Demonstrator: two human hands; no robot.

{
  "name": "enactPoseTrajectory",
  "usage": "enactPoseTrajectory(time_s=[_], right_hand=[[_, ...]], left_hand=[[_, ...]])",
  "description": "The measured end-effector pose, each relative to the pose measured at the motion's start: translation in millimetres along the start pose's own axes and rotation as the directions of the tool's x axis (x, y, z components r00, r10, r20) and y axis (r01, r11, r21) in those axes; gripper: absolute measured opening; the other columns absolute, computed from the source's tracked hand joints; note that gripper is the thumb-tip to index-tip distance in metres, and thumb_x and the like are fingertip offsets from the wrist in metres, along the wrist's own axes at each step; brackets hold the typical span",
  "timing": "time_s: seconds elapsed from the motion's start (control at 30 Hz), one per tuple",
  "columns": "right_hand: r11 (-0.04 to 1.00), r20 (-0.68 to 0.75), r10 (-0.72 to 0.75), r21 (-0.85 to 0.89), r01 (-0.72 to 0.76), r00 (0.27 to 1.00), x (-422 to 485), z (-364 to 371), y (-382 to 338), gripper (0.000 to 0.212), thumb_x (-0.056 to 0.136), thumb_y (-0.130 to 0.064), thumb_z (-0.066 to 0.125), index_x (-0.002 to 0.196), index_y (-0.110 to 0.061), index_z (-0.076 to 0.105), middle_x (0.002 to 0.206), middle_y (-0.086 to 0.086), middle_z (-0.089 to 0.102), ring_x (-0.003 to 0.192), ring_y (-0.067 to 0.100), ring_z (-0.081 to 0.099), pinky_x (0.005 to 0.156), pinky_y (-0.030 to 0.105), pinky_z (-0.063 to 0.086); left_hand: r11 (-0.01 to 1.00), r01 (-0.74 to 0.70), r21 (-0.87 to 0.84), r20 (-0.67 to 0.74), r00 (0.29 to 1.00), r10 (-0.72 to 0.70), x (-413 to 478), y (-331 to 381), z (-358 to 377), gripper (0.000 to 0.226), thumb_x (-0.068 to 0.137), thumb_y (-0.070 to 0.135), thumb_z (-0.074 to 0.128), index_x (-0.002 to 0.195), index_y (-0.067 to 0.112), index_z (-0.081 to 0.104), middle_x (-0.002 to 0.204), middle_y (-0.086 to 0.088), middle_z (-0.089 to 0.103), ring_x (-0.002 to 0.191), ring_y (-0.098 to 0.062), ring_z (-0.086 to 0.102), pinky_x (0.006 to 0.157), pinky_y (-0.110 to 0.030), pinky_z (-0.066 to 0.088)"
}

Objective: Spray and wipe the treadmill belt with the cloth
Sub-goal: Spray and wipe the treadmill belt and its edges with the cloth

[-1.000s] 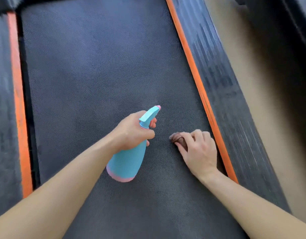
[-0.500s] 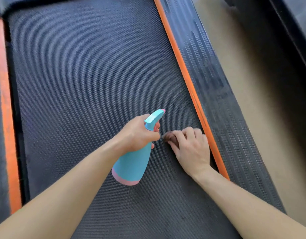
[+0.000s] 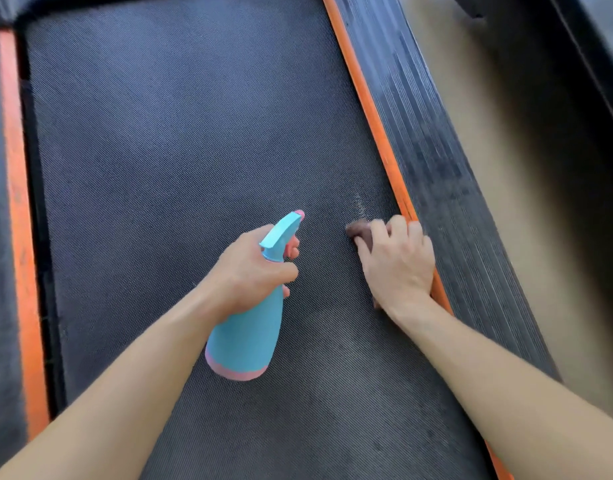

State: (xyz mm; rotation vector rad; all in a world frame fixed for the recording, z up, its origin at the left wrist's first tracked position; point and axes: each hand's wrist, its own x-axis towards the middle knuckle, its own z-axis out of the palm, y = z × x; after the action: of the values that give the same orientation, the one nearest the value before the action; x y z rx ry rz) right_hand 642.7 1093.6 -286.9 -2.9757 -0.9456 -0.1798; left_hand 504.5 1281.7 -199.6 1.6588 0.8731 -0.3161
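The dark textured treadmill belt [image 3: 180,161] fills the middle of the head view. My left hand [image 3: 249,271] grips the neck of a light blue spray bottle [image 3: 246,337] with a pink base, its nozzle pointing up and to the right above the belt. My right hand [image 3: 398,265] presses a small brown cloth [image 3: 358,230] onto the belt, right against the orange strip at the belt's right edge. Most of the cloth is hidden under my fingers. A faint pale streak lies on the belt just beyond the cloth.
Orange strips [image 3: 374,119] border the belt on both sides, each with a ribbed black side rail [image 3: 436,161] outside it. Beige floor [image 3: 526,188] lies to the right, with a dark frame [image 3: 596,53] at the top right corner.
My right hand has slid the cloth to the right, from beside the bottle to the orange strip. My left hand and the bottle have stayed in about the same place.
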Motion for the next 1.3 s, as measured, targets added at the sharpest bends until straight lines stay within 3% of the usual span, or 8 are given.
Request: enactPoseTrajectory(time_s=[0.1, 0.23, 0.37, 0.53, 0.63, 0.93, 1.13, 1.3], right_hand=[[0.999, 0.006, -0.027, -0.031, 0.027, 1.0, -12.8, -1.0, 9.4, 0.031, 0.092, -0.046, 0.065, 0.093, -0.016, 0.063, 0.093, 0.01, 0.057, 0.085, 0.034, 0.053, 0.068, 0.044, 0.044], [0.997, -0.064, 0.068, -0.035, -0.07, 0.996, 54.8, 3.2, -13.3, 0.03, 0.09, -0.046, 0.066, 0.098, -0.017, 0.065, 0.1, 0.011, 0.061, 0.094, 0.035, 0.056, 0.075, 0.043, 0.046], [0.992, 0.034, 0.115, -0.064, -0.113, 0.993, 111.8, 4.9, -35.8, 0.021, 0.097, -0.037, 0.06, 0.106, -0.019, 0.065, 0.111, 0.009, 0.061, 0.104, 0.032, 0.054, 0.082, 0.043, 0.043], [0.999, -0.049, -0.006, -0.039, 0.004, 0.999, 22.4, -5.7, -3.4, 0.028, 0.092, -0.043, 0.065, 0.095, -0.015, 0.064, 0.096, 0.01, 0.06, 0.09, 0.035, 0.054, 0.072, 0.043, 0.045], [0.998, -0.005, -0.057, -0.04, 0.057, 0.998, -17.7, -4.5, 13.3, 0.028, 0.091, -0.043, 0.067, 0.09, -0.015, 0.064, 0.092, 0.01, 0.058, 0.085, 0.034, 0.053, 0.069, 0.043, 0.044], [0.999, -0.007, -0.03, 0.015, 0.03, 1.0, 76.7, 9.9, -24.9, 0.033, 0.094, -0.046, 0.063, 0.099, -0.014, 0.065, 0.102, 0.012, 0.062, 0.095, 0.036, 0.056, 0.076, 0.045, 0.046], [0.982, -0.063, -0.17, 0.077, 0.175, 0.983, -29.9, 8.7, 4.5, 0.03, 0.091, -0.047, 0.067, 0.096, -0.017, 0.066, 0.093, 0.008, 0.058, 0.085, 0.032, 0.052, 0.066, 0.042, 0.044], [0.969, 0.0, -0.206, 0.137, 0.205, 0.978, -81.8, 0.9, 16.7, 0.042, 0.093, -0.048, 0.054, 0.118, -0.017, 0.067, 0.11, 0.007, 0.061, 0.095, 0.032, 0.054, 0.074, 0.043, 0.048]], left_hand=[[1.0, 0.007, 0.017, 0.018, 1.0, -0.007, 0.7, -2.6, 3.6, 0.032, 0.078, 0.009, 0.069, 0.108, 0.019, 0.069, 0.109, -0.002, 0.073, 0.067, -0.028, 0.078, 0.069, -0.026, 0.058], [0.998, 0.021, 0.061, 0.005, 1.0, -0.021, -0.2, 2.2, 6.6, 0.025, 0.078, 0.012, 0.07, 0.102, 0.02, 0.068, 0.108, -0.003, 0.074, 0.067, -0.022, 0.079, 0.073, -0.028, 0.055], [0.997, 0.027, 0.072, -0.017, 1.0, -0.026, -6.9, 5.9, 3.7, 0.027, 0.081, 0.008, 0.069, 0.104, 0.022, 0.069, 0.108, 0.002, 0.074, 0.067, -0.021, 0.079, 0.07, -0.026, 0.053], [0.998, 0.017, 0.054, 0.005, 1.0, -0.017, -19.9, 7.5, -3.9, 0.039, 0.069, 0.021, 0.067, 0.108, 0.027, 0.069, 0.107, 0.007, 0.072, 0.068, -0.023, 0.079, 0.085, -0.038, 0.059], [0.999, 0.026, 0.045, -0.009, 1.0, -0.025, -22.5, 3.1, -3.1, 0.029, 0.071, 0.016, 0.069, 0.1, 0.024, 0.068, 0.107, 0.007, 0.072, 0.066, -0.025, 0.078, 0.086, -0.043, 0.06], [0.995, 0.048, 0.09, -0.023, 0.999, -0.046, -27.1, 7.8, 4.0, 0.027, 0.081, 0.006, 0.068, 0.101, 0.024, 0.068, 0.109, 0.006, 0.073, 0.066, -0.022, 0.078, 0.08, -0.033, 0.058], [0.993, 0.051, 0.108, -0.028, 0.998, -0.048, -34.6, 8.1, -0.6, 0.027, 0.081, 0.008, 0.069, 0.101, 0.027, 0.068, 0.107, 0.01, 0.073, 0.066, -0.021, 0.078, 0.082, -0.031, 0.054], [0.99, 0.066, 0.121, -0.019, 0.998, -0.064, -33.9, 1.3, 4.1, 0.028, 0.084, 0.003, 0.068, 0.103, 0.024, 0.068, 0.109, 0.009, 0.073, 0.066, -0.023, 0.078, 0.082, -0.032, 0.055]])
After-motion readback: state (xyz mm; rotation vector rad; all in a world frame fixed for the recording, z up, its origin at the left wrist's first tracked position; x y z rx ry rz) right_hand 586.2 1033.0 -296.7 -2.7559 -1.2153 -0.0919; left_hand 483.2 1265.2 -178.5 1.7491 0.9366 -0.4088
